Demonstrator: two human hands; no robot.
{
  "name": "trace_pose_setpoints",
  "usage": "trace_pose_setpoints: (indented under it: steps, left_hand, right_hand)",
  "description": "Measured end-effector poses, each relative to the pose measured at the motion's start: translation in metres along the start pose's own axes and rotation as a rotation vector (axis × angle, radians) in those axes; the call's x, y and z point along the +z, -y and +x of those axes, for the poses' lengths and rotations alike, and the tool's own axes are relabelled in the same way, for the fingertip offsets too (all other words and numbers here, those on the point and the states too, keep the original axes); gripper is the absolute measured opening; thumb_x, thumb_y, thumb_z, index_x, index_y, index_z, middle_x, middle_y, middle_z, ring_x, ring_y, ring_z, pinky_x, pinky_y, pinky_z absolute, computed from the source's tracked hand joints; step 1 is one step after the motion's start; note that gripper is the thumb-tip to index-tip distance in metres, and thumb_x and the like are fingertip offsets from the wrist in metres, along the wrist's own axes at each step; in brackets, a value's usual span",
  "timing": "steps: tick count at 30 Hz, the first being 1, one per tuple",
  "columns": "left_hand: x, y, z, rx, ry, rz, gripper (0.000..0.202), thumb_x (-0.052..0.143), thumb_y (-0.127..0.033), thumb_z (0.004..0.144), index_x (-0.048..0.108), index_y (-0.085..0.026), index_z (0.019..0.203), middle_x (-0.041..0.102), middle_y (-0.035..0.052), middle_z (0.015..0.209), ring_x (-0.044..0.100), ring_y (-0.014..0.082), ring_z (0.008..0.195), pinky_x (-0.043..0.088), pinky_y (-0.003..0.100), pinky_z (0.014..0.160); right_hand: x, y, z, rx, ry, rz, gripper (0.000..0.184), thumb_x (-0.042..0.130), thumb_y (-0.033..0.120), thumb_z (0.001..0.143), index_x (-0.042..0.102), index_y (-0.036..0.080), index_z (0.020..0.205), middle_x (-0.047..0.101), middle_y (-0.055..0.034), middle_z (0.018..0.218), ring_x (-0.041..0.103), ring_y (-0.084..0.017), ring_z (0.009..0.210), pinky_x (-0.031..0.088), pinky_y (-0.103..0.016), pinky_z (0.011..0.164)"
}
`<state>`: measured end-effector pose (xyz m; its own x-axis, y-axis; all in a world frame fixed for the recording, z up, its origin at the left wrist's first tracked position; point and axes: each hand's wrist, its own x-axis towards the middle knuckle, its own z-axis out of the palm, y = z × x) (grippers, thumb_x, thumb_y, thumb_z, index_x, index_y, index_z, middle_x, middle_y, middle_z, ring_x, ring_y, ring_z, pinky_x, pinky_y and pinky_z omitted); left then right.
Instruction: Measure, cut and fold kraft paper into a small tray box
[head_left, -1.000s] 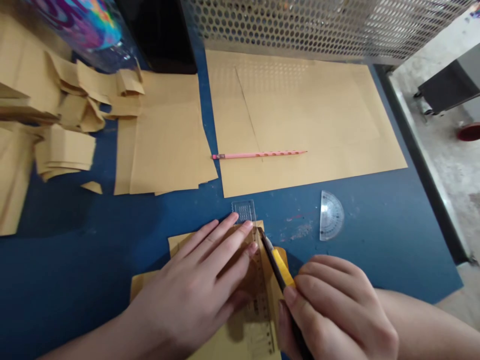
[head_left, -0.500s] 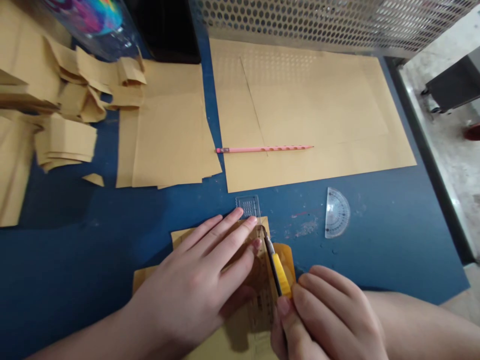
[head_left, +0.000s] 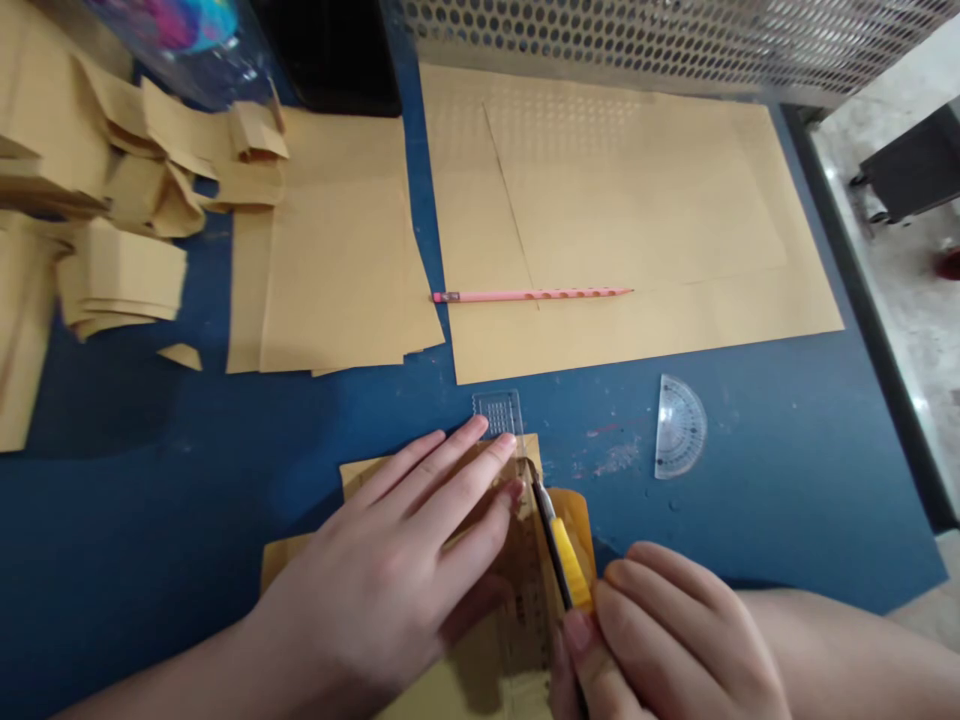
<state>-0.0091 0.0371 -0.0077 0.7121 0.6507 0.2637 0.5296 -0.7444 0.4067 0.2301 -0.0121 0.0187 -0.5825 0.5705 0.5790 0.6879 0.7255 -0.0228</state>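
Observation:
My left hand (head_left: 397,545) lies with fingers stretched across a clear plastic ruler (head_left: 496,405), pressing it onto brown paper (head_left: 442,690). Closed around a yellow utility knife (head_left: 571,560), my right hand (head_left: 675,635) holds its tip against the paper along the ruler's right edge, close to my left fingertips. Part of the paper and most of the ruler are hidden under my left hand. An orange-brown piece (head_left: 576,510) shows just right of the knife; I cannot tell what it is.
A pink pencil (head_left: 517,296) lies on a large brown sheet (head_left: 630,200) marked with a drawn line. The clear protractor (head_left: 681,428) rests on the blue tabletop (head_left: 810,450). Brown paper pieces (head_left: 330,250), scraps (head_left: 131,275), a bottle (head_left: 217,60) and a perforated metal panel (head_left: 600,50) surround the work.
The knife and my right hand have moved slightly down and right, toward me, along the ruler's edge. My left hand stays in place on the ruler. The view has shifted a little.

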Motion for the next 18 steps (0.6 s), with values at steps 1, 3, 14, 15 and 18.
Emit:
trace_pose_setpoints:
  steps: [1,3,14,15,18]
  left_hand:
    - [0.0,0.0,0.0,-0.001,-0.001,0.0,0.031,0.051,-0.027,0.106,0.069,-0.012,0.127,0.059,0.0168,0.154,0.053,0.0388,0.146,0.047,0.053,0.116]
    - [0.0,0.0,0.0,0.0,0.0,0.003,0.032,0.051,-0.027,0.107,0.069,-0.012,0.127,0.06,0.0168,0.154,0.054,0.0389,0.145,0.048,0.053,0.116]
    - [0.002,0.001,-0.001,-0.01,0.007,0.009,0.033,0.052,-0.028,0.106,0.07,-0.013,0.129,0.06,0.0147,0.155,0.052,0.0365,0.147,0.048,0.051,0.119]
    - [0.002,0.001,-0.001,-0.011,0.001,0.009,0.033,0.052,-0.028,0.106,0.07,-0.013,0.129,0.06,0.0147,0.155,0.052,0.0364,0.147,0.048,0.051,0.119]
    - [0.002,0.001,-0.001,-0.01,-0.005,0.006,0.033,0.052,-0.028,0.106,0.07,-0.013,0.129,0.06,0.0152,0.154,0.053,0.0366,0.147,0.048,0.051,0.119]
  right_hand:
    - [0.0,0.0,0.0,-0.001,0.008,0.003,0.032,0.065,0.004,0.091,0.055,0.02,0.066,0.062,0.0026,0.066,0.058,-0.013,0.06,0.061,-0.032,0.068]
    - [-0.001,-0.002,-0.001,-0.029,0.025,0.016,0.032,0.065,0.004,0.091,0.056,0.02,0.066,0.062,0.0024,0.065,0.057,-0.013,0.059,0.061,-0.032,0.067]
    - [-0.006,-0.01,-0.001,-0.105,0.071,0.061,0.027,0.063,0.0,0.085,0.062,0.02,0.066,0.061,0.0014,0.065,0.058,-0.015,0.06,0.061,-0.032,0.064]
    - [-0.007,-0.01,-0.001,-0.104,0.07,0.06,0.027,0.063,0.001,0.086,0.062,0.02,0.066,0.061,0.0013,0.065,0.057,-0.015,0.059,0.06,-0.033,0.063]
    - [-0.01,-0.015,-0.004,-0.145,0.09,0.079,0.025,0.063,0.006,0.09,0.065,0.021,0.07,0.061,0.0015,0.065,0.057,-0.015,0.057,0.06,-0.033,0.061]
